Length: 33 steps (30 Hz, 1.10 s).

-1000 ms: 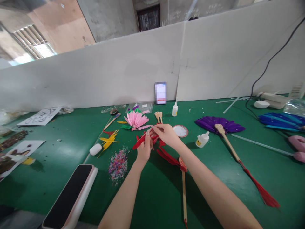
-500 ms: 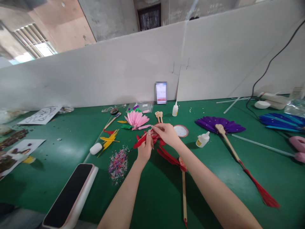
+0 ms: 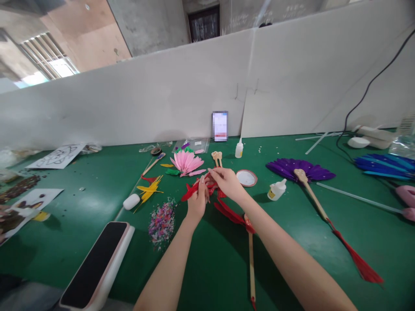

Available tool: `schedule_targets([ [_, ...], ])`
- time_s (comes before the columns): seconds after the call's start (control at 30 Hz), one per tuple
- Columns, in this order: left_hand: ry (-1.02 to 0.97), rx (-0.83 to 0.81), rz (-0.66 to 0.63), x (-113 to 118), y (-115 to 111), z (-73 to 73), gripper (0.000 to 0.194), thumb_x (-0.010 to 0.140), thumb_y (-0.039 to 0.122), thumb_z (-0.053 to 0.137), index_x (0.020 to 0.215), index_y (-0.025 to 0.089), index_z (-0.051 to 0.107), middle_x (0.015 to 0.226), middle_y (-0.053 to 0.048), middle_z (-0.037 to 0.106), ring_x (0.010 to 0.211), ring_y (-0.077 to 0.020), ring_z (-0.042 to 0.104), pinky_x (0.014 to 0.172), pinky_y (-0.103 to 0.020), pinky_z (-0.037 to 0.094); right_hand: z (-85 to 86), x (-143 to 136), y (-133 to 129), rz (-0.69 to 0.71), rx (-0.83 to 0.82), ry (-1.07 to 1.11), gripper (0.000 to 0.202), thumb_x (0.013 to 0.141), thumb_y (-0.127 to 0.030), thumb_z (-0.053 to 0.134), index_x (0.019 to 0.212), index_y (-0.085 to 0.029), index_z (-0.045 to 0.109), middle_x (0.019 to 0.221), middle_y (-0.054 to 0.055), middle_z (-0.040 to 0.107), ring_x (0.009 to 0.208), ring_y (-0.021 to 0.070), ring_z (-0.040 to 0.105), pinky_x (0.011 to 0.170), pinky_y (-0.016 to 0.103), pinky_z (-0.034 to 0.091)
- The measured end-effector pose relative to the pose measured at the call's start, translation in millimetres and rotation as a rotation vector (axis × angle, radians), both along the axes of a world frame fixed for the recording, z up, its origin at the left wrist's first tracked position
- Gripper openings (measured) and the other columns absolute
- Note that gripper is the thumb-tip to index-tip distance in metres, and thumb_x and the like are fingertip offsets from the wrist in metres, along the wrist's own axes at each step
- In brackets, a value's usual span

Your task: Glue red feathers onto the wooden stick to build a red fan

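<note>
My left hand (image 3: 197, 201): thumb and fingers closed, pinching a red feather (image 3: 190, 193) that points out to the left. My right hand (image 3: 226, 180): thumb and forefinger pinched together at the feather's right end; the remaining fingers curl under, partly hidden.

Beneath and just right of my hands: more red feathers (image 3: 228, 212), joined to a fan handle (image 3: 251, 268), which runs towards the near edge of the green worktop (image 3: 210, 276).

Just beyond my hands: pale wooden pieces (image 3: 217, 156); to their right, a red-rimmed dish (image 3: 247, 178).

To the left: a spread of pink feathers (image 3: 186, 163), yellow feathers (image 3: 149, 190), a white rounded object (image 3: 131, 201) and a heap of multicoloured flakes (image 3: 162, 222).

To the right: a white bottle (image 3: 276, 190), then a purple fan (image 3: 300, 170) with a red tassel (image 3: 358, 259).

Far side: a second bottle (image 3: 239, 149) and an upright phone (image 3: 220, 126) against the pale partition (image 3: 145, 99).

Near left: a dark-screened device (image 3: 96, 263).
</note>
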<state>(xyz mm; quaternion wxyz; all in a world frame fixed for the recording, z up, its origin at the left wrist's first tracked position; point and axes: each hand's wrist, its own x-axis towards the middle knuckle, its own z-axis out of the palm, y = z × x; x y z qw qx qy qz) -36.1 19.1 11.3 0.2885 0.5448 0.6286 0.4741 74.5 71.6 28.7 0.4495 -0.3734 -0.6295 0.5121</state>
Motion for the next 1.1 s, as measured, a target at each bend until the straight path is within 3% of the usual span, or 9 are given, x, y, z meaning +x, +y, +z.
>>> schedule_targets([
  [0.23, -0.003, 0.000, -0.001, -0.3, -1.1, 0.2, 0.056, 0.088, 0.049, 0.023, 0.043, 0.019, 0.039, 0.040, 0.002, 0.043, 0.043, -0.0098, 0.046, 0.054, -0.023, 0.040, 4.7, 2.6, -2.0, 0.020, -0.048, 0.018, 0.025, 0.077, -0.041, 0.056, 0.072, -0.017, 0.062, 0.072, 0.006, 0.070, 0.066, 0.0197, 0.067, 0.065, 0.030, 0.054],
  [0.67, -0.028, 0.014, -0.024, 1.4, -0.4, 1.4, 0.056, 0.088, 0.050, 0.025, 0.043, 0.020, 0.039, 0.040, 0.003, 0.042, 0.043, -0.0093, 0.045, 0.053, -0.023, 0.041, -0.2, -1.1, -1.4, -0.153, 0.234, -0.239, 0.031, 0.086, -0.034, 0.042, 0.064, -0.018, 0.056, 0.060, 0.002, 0.062, 0.058, 0.0161, 0.059, 0.058, 0.025, 0.045],
  [0.9, -0.046, -0.017, 0.021, 0.5, -1.7, 1.7, 0.058, 0.087, 0.052, 0.022, 0.043, 0.019, 0.041, 0.040, 0.001, 0.046, 0.042, -0.0096, 0.047, 0.049, -0.023, 0.040, -2.0, -0.3, -0.4, 0.012, 0.121, -0.076, 0.029, 0.086, -0.039, 0.043, 0.073, -0.018, 0.058, 0.070, 0.003, 0.066, 0.067, 0.0161, 0.063, 0.063, 0.025, 0.049],
  [1.1, -0.051, 0.008, -0.030, 0.3, -0.7, -0.1, 0.059, 0.088, 0.051, 0.021, 0.042, 0.019, 0.040, 0.040, 0.001, 0.045, 0.043, -0.0092, 0.047, 0.053, -0.024, 0.041, 3.1, 1.7, -2.1, -0.059, 0.165, -0.138, 0.026, 0.084, -0.036, 0.048, 0.072, -0.017, 0.061, 0.070, 0.005, 0.068, 0.066, 0.0176, 0.063, 0.063, 0.026, 0.048],
])
